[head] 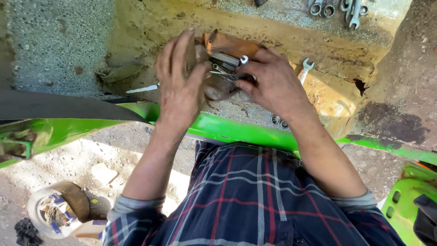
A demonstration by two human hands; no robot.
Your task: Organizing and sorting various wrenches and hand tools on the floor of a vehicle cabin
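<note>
Two bare hands meet over a small metal assembly [223,73] at the middle of the head view, held above a muddy, sunlit concrete ledge [318,50]. The left hand [180,79] wraps the part from its own side, fingers spread upward and palm pressed against it, gripping it. The right hand [273,82] closes on the other side, thumb and fingertips pinched on the part's mesh-covered lower end [239,94]. The assembly shows stacked grey metal plates, a rounded dusty body and a brown piece at the top; I cannot tell exactly what it is.

Just beside the right hand, a combination wrench [305,69] lies on the ledge, open jaw up. Well apart, at the top edge, a cluster of ring wrenches [339,8] rests on grey speckled concrete. Two small metal rings [278,121] lie under the right wrist, near a bright green painted frame bar [246,132] that runs across the picture between the hands and the person's plaid shirt [255,200]. A black band [59,107] crosses the left part above the green frame. Down at the lower left, on dirt ground, sits a round white tub [54,212] with a brown object in it, beside a black rag [26,231].
</note>
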